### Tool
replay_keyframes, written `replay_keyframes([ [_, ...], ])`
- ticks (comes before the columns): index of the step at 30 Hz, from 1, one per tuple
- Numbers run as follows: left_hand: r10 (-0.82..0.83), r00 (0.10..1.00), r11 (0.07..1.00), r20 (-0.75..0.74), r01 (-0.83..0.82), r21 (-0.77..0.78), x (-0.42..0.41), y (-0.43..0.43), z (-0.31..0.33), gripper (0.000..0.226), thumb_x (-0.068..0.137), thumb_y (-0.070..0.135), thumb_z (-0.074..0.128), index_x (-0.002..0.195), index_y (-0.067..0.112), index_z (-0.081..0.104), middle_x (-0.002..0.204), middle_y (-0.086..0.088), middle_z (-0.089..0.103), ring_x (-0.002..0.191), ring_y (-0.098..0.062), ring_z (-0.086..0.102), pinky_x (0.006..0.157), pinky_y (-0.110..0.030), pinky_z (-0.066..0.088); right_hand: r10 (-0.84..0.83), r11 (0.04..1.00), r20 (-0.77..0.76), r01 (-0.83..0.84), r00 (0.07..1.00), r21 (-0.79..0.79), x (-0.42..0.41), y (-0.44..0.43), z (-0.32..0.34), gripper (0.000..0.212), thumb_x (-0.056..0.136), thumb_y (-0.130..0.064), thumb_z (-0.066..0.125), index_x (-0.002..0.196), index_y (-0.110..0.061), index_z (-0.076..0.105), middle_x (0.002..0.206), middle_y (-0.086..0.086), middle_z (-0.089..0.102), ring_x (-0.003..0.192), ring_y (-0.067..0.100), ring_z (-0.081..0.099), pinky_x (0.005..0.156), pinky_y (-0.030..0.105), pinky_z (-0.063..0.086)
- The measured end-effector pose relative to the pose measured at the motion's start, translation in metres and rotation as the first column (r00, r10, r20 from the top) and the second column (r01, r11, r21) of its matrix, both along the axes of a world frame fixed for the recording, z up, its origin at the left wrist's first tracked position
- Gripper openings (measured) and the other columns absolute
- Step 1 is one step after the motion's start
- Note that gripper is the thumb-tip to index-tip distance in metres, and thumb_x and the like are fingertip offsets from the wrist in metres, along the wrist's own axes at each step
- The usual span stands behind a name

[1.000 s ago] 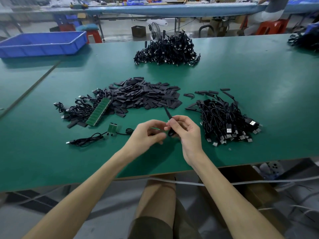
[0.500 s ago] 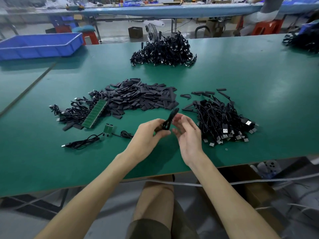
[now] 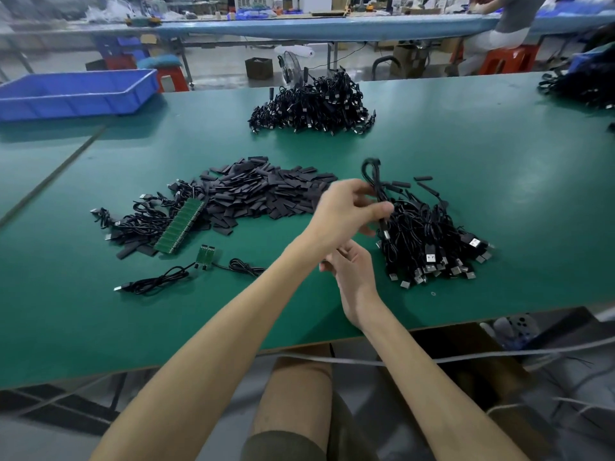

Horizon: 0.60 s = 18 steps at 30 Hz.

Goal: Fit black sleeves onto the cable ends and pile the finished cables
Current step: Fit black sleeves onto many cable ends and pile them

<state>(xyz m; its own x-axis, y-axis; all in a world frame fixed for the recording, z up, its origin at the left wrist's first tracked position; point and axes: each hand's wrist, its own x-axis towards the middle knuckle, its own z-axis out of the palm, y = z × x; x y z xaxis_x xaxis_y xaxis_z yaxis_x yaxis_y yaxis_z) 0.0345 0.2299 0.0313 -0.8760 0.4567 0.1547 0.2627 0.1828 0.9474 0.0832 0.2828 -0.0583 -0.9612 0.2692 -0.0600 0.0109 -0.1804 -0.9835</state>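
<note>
1. A black cable (image 3: 373, 176) is pinched in the left hand (image 3: 346, 211). It is folded into a narrow loop that stands above the fingers.
2. The cable is held over the left edge of a pile (image 3: 429, 237) of black cables with silver plugs, where its lower end cannot be made out.
3. The right hand (image 3: 354, 272) is held lower, fingers loosely curled, with nothing seen in it.
4. Flat black sleeves (image 3: 266, 191) are heaped mid-table (image 3: 499, 168).
</note>
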Motion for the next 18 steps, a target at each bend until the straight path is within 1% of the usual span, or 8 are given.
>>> replay_keyframes([
  [1, -0.02, 1.0, 0.994, 0.023, 0.022, -0.108, -0.001, 0.008, -0.006, 0.04, 0.091, 0.022, 0.076, 0.119, -0.003, 0.064, 0.092, -0.013, 0.077, 0.071, -0.026, 0.076, 0.069, -0.04, 0.063, 0.004, 1.0, 0.014, -0.004, 1.0, -0.02, 0.0, 0.002, -0.002, 0.025, 0.099, 0.0, 0.053, 0.085, -0.016, 0.066, 0.065, -0.007, 0.066, 0.065, 0.013, 0.059, 0.071, 0.028, 0.049],
  [3, -0.057, 0.998, 0.933, -0.016, 0.047, -0.356, -0.002, 0.025, -0.021, 0.035, 0.094, 0.028, 0.072, 0.112, -0.001, 0.067, 0.09, -0.013, 0.077, 0.069, -0.023, 0.075, 0.075, -0.039, 0.062, 0.072, 0.967, -0.006, -0.072, 0.997, -0.245, 0.001, 0.005, -0.003, 0.026, 0.11, -0.014, 0.04, 0.105, -0.018, 0.065, 0.085, -0.006, 0.076, 0.084, 0.013, 0.071, 0.073, 0.025, 0.056],
  [5, -0.044, 0.995, 0.888, -0.09, -0.002, -0.461, -0.001, 0.038, -0.033, 0.03, 0.096, 0.032, 0.07, 0.102, 0.002, 0.066, 0.085, -0.012, 0.074, 0.071, -0.025, 0.073, 0.08, -0.042, 0.06, 0.075, 0.942, -0.02, -0.077, 0.997, -0.328, 0.001, 0.012, -0.007, 0.038, 0.114, -0.027, 0.029, 0.116, -0.015, 0.064, 0.098, -0.003, 0.078, 0.094, 0.007, 0.073, 0.076, 0.02, 0.058],
  [8, -0.003, 0.993, 0.888, -0.117, -0.051, -0.458, -0.004, 0.046, -0.039, 0.032, 0.092, 0.035, 0.075, 0.1, 0.007, 0.062, 0.085, -0.008, 0.071, 0.07, -0.024, 0.07, 0.079, -0.045, 0.06, 0.073, 0.929, 0.014, -0.063, 0.997, -0.364, 0.001, 0.015, -0.008, 0.038, 0.114, -0.027, 0.029, 0.115, -0.012, 0.063, 0.097, -0.003, 0.078, 0.093, 0.007, 0.072, 0.077, 0.021, 0.057],
  [11, 0.032, 0.995, 0.898, -0.096, -0.07, -0.435, -0.007, 0.042, -0.039, 0.031, 0.088, 0.035, 0.079, 0.095, 0.008, 0.066, 0.08, -0.006, 0.073, 0.062, -0.019, 0.07, 0.074, -0.038, 0.06, 0.063, 0.953, 0.078, -0.036, 0.995, -0.302, -0.003, 0.011, -0.007, 0.022, 0.111, 0.0, 0.031, 0.117, -0.005, 0.052, 0.104, 0.01, 0.068, 0.087, 0.016, 0.068, 0.082, 0.036, 0.056],
  [12, 0.033, 0.996, 0.9, -0.087, -0.068, -0.431, -0.007, 0.043, -0.04, 0.03, 0.088, 0.034, 0.079, 0.092, 0.007, 0.066, 0.075, -0.006, 0.074, 0.058, -0.018, 0.07, 0.071, -0.035, 0.06, 0.033, 0.955, 0.085, -0.006, 0.996, -0.298, -0.006, 0.012, -0.01, 0.022, 0.109, 0.004, 0.031, 0.117, -0.004, 0.05, 0.109, 0.014, 0.064, 0.087, 0.016, 0.065, 0.081, 0.036, 0.056],
  [15, 0.002, 0.998, 0.903, -0.061, -0.028, -0.429, -0.006, 0.048, -0.041, 0.028, 0.09, 0.027, 0.077, 0.087, 0.002, 0.065, 0.067, -0.007, 0.074, 0.052, -0.014, 0.071, 0.064, -0.03, 0.061, 0.097, 0.83, 0.014, -0.073, 0.995, -0.553, -0.003, 0.014, -0.006, 0.029, 0.114, -0.02, 0.03, 0.128, -0.009, 0.052, 0.107, 0.005, 0.07, 0.092, 0.012, 0.069, 0.072, 0.026, 0.06],
  [18, -0.019, 0.999, 0.908, -0.029, 0.005, -0.419, -0.007, 0.057, -0.039, 0.027, 0.092, 0.024, 0.076, 0.086, -0.001, 0.066, 0.067, -0.011, 0.074, 0.055, -0.015, 0.073, 0.069, -0.031, 0.062, 0.023, 0.823, -0.001, -0.019, 1.0, -0.568, -0.002, 0.017, -0.008, 0.037, 0.114, -0.029, 0.029, 0.128, -0.006, 0.054, 0.095, 0.002, 0.073, 0.087, 0.012, 0.066, 0.072, 0.022, 0.056],
])
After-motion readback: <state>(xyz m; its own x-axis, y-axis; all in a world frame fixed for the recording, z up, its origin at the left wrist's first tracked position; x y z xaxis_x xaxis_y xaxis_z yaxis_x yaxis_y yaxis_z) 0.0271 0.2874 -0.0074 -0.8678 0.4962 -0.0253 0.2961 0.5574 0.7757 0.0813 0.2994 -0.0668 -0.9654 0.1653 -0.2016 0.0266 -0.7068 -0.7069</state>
